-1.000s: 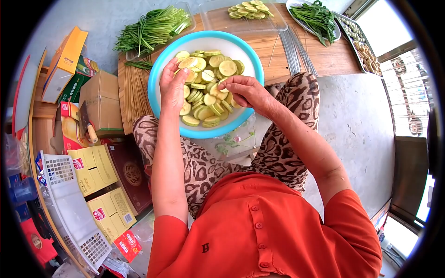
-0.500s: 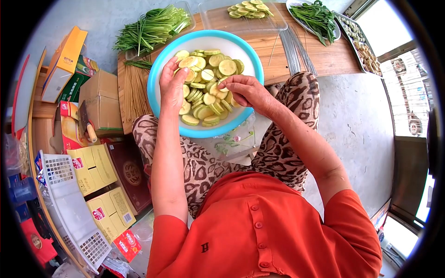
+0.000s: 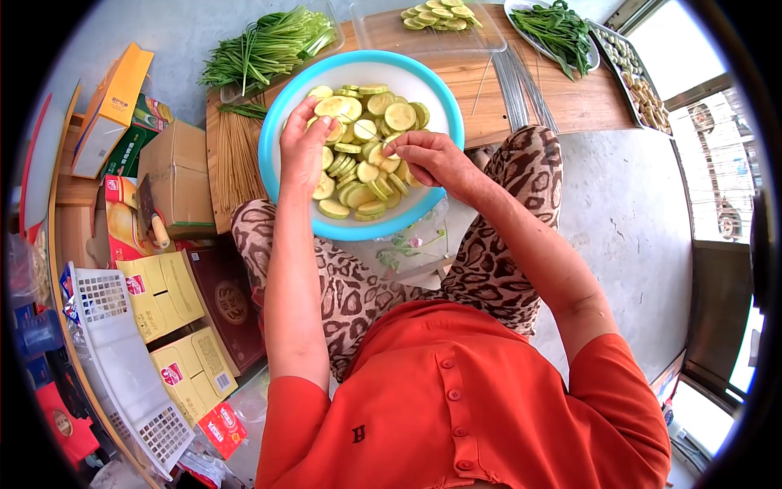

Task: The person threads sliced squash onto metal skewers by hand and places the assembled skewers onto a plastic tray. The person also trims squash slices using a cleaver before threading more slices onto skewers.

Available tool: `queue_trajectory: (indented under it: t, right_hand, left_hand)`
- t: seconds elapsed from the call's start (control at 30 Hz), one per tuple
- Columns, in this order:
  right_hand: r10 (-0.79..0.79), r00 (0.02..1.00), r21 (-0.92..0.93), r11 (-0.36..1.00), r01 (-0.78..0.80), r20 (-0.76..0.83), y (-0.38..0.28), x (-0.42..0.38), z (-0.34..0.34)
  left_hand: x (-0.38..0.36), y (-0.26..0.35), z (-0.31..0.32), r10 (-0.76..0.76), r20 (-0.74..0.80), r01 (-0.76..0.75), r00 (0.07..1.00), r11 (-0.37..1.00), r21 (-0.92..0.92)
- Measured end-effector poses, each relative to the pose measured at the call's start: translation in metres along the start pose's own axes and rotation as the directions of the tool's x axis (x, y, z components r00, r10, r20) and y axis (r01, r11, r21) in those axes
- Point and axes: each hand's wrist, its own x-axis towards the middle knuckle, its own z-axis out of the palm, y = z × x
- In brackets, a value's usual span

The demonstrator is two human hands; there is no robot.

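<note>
A white basin with a blue rim (image 3: 453, 122) sits at my knees, holding many round zucchini slices (image 3: 399, 116). Over its left side, my left hand (image 3: 303, 153) is closed, with thumb and fingers around a zucchini slice (image 3: 331, 107). My right hand (image 3: 438, 161) is over the right side of the basin, thumb and index finger pinched together and pointing toward the left hand. What the right fingertips pinch is too small to make out.
Behind the basin, a wooden table (image 3: 481, 90) bears bamboo skewers (image 3: 235, 163), metal skewers (image 3: 515, 90), green stalks (image 3: 265, 49), a clear tray (image 3: 379, 28) of slices and a plate of leafy greens (image 3: 554, 33). Boxes (image 3: 175, 179), a cleaver (image 3: 151, 213) and a white basket (image 3: 122, 367) stand left.
The left fingers have shifted slightly around the zucchini slice, which sits a little higher and flatter to view. The right hand keeps its pinch in nearly the same place.
</note>
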Motion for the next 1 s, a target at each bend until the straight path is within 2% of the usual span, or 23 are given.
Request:
queue_trajectory:
  t: [0.03,0.1,0.13,0.2,0.33,0.4,0.5,0.57,0.63,0.77,0.83,0.87,0.97,1.0]
  right_hand:
    - [-0.006,1.0,0.009,1.0,0.007,-0.003,0.0,0.0,0.001]
    - [-0.02,1.0,0.014,1.0,0.02,0.008,0.001,0.001,0.002]
    - [-0.033,0.999,0.019,0.999,0.033,0.019,0.002,0.001,0.003]
    - [-0.029,0.999,0.016,0.999,0.028,0.02,0.002,0.001,0.006]
    - [-0.029,0.999,0.025,0.999,0.028,0.022,0.001,0.001,0.008]
    - [-0.016,1.0,0.061,0.998,0.015,0.026,0.0,0.0,0.009]
    - [0.0,0.999,0.099,0.995,-0.004,0.037,0.001,0.001,0.009]
    - [0.008,0.999,0.101,0.995,-0.013,0.042,0.002,0.001,0.01]
    - [0.012,0.997,0.134,0.991,-0.021,0.07,0.004,0.001,0.012]
    - [0.012,0.996,0.104,0.994,-0.02,0.084,0.012,0.003,0.015]
    - [0.033,0.997,0.026,0.999,-0.035,0.074,0.012,0.002,0.019]
    - [0.037,0.996,0.026,0.999,-0.039,0.075,0.012,0.002,0.021]
    - [0.009,0.999,-0.004,1.0,-0.009,0.054,0.014,0.001,0.028]
    - [-0.003,0.999,-0.003,1.0,0.003,0.049,0.015,0.001,0.029]
  left_hand:
    - [0.0,0.0,0.001,0.0,0.0,0.0,1.0,1.0,0.0]
    - [0.001,-0.002,0.001,-0.059,-0.086,0.034,0.995,0.962,-0.272]
    - [0.002,-0.005,-0.001,-0.059,-0.087,0.034,0.994,0.962,-0.271]
    - [0.004,-0.012,-0.003,-0.142,-0.135,0.062,0.981,0.879,-0.473]
    - [0.006,-0.019,-0.007,-0.171,-0.083,0.095,0.982,0.82,-0.565]
    - [0.01,-0.027,-0.014,-0.208,-0.02,0.145,0.978,0.746,-0.649]
    - [0.007,-0.031,-0.013,-0.252,-0.005,0.184,0.968,0.722,-0.667]
    - [0.008,-0.036,-0.017,-0.205,0.047,0.181,0.978,0.711,-0.679]
    - [0.001,-0.023,0.004,-0.288,-0.03,0.191,0.957,0.704,-0.684]
    - [-0.006,-0.016,0.019,-0.338,-0.143,0.156,0.93,0.717,-0.679]
    - [0.0,-0.034,-0.001,-0.19,0.041,0.166,0.981,0.712,-0.682]
    - [0.003,-0.041,-0.007,-0.192,0.037,0.166,0.981,0.711,-0.684]
    - [0.006,-0.047,-0.011,-0.211,-0.052,0.119,0.976,0.721,-0.683]
    - [0.006,-0.045,-0.008,-0.227,-0.127,0.093,0.966,0.756,-0.648]
